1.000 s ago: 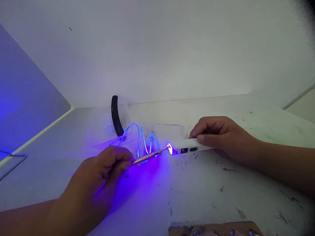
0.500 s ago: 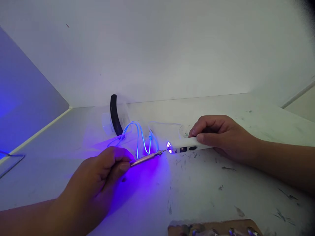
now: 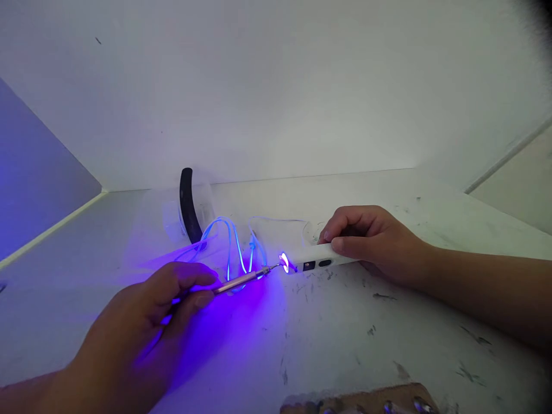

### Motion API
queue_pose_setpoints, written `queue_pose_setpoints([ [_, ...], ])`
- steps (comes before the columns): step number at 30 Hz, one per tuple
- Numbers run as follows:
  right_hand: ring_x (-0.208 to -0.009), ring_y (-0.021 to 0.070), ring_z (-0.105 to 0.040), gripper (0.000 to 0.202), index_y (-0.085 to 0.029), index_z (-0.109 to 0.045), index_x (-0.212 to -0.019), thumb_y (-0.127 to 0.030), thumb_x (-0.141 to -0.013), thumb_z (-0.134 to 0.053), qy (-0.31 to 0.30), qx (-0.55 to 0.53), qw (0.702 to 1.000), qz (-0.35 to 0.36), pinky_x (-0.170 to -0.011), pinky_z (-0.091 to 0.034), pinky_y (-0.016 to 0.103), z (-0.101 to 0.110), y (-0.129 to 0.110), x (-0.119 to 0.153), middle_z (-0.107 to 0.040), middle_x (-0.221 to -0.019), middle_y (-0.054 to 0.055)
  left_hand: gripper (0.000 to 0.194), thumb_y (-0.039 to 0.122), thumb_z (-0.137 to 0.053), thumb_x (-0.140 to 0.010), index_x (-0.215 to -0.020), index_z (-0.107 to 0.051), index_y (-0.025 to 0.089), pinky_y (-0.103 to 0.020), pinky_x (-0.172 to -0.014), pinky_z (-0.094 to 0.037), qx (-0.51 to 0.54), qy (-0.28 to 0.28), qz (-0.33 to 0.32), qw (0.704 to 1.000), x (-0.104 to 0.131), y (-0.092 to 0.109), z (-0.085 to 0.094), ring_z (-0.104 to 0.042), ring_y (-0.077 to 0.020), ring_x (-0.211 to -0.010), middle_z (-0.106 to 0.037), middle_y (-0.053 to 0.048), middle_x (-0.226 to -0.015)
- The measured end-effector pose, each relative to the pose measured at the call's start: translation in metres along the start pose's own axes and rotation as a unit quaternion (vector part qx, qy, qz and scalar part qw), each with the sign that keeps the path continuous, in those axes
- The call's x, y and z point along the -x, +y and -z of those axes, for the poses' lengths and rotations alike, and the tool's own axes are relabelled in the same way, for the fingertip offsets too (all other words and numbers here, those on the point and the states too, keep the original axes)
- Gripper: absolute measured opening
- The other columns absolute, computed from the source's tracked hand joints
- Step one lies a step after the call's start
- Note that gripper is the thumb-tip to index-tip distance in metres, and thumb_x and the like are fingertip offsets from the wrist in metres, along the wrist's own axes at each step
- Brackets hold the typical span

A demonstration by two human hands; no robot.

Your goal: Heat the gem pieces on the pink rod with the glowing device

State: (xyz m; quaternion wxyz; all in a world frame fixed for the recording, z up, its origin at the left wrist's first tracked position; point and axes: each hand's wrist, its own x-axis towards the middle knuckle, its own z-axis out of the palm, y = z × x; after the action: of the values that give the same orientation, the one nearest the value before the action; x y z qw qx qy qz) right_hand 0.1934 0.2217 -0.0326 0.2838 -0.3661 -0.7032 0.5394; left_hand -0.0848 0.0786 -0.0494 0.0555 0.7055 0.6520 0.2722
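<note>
Tabletop [image 3: 103,247] spreads from the left wall [image 3: 38,167] to the left hand [image 3: 133,316], its grip closed on a metal tool [image 3: 237,282] slanting up rightward. Beside the tip, a white lamp [image 3: 318,254] points its lit end left, long axis nearly level, gripped by the right hand [image 3: 375,238].

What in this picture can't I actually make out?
All in the head view:
White lamp: its far end, hidden by the right hand.
Metal tool: its rear, hidden in the left hand.
Tool tip: whether it touches the lamp, lost in glare.
Dark square window: details too small.
Brown board: cut off by the bottom edge.
</note>
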Motion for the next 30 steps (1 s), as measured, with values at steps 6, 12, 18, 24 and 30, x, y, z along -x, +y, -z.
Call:
queue_pose_setpoints([
  [6, -0.064, 0.0127, -0.054, 0.005, -0.024, -0.065, -0.072, -0.028, -0.07, -0.068, -0.006, -0.008, 1.0, 0.001, -0.054, -0.043, 0.026, 0.0, 0.0, 0.0, -0.06, -0.07, 0.0, 0.02, 0.035, -0.044, -0.085, -0.101, -0.051, 0.025, -0.017, -0.042, -0.041, -0.013, 0.013, 0.013, 1.0, 0.003, 0.002, 0.002, -0.064, -0.0123, -0.065, -0.066, 0.001, -0.078],
  [12, -0.068, 0.0146, -0.057, 0.007, -0.025, -0.065, -0.071, -0.03, -0.069, -0.069, -0.006, 0.003, 1.0, -0.007, -0.055, -0.044, 0.026, 0.0, 0.0, 0.0, -0.062, -0.072, 0.0, 0.017, 0.037, -0.047, -0.083, -0.095, -0.053, 0.027, -0.019, -0.049, -0.044, -0.009, 0.056, 0.036, 0.998, 0.001, 0.013, 0.0, -0.062, -0.0122, -0.066, -0.066, 0.003, -0.078],
  [18, -0.064, 0.0139, -0.055, 0.007, -0.026, -0.065, -0.071, -0.032, -0.069, -0.068, -0.011, 0.003, 1.0, -0.007, -0.054, -0.044, 0.027, 0.001, -0.001, 0.0, -0.061, -0.07, 0.0, 0.018, 0.037, -0.05, -0.081, -0.093, -0.055, 0.024, -0.018, -0.048, -0.044, -0.007, 0.054, 0.019, 0.998, -0.002, 0.016, 0.003, -0.062, -0.0114, -0.061, -0.065, 0.003, -0.074],
  [24, -0.06, 0.013, -0.053, 0.008, -0.025, -0.065, -0.071, -0.032, -0.069, -0.069, -0.007, 0.007, 1.0, -0.011, -0.051, -0.042, 0.026, 0.001, 0.0, -0.001, -0.06, -0.068, 0.0, 0.014, 0.035, -0.051, -0.08, -0.087, -0.054, 0.023, -0.016, -0.048, -0.044, 0.005, 0.055, 0.018, 0.998, -0.004, 0.018, 0.005, -0.058, -0.0096, -0.055, -0.066, 0.003, -0.073],
  [30, -0.062, 0.0141, -0.054, 0.009, -0.025, -0.066, -0.072, -0.034, -0.069, -0.069, -0.01, 0.012, 1.0, -0.013, -0.051, -0.043, 0.027, 0.001, 0.0, -0.001, -0.061, -0.07, 0.002, 0.016, 0.036, -0.052, -0.078, -0.088, -0.055, 0.024, -0.017, -0.044, -0.04, -0.023, 0.065, 0.026, 0.997, -0.005, 0.019, 0.006, -0.053, -0.0091, -0.048, -0.064, 0.005, -0.067],
])
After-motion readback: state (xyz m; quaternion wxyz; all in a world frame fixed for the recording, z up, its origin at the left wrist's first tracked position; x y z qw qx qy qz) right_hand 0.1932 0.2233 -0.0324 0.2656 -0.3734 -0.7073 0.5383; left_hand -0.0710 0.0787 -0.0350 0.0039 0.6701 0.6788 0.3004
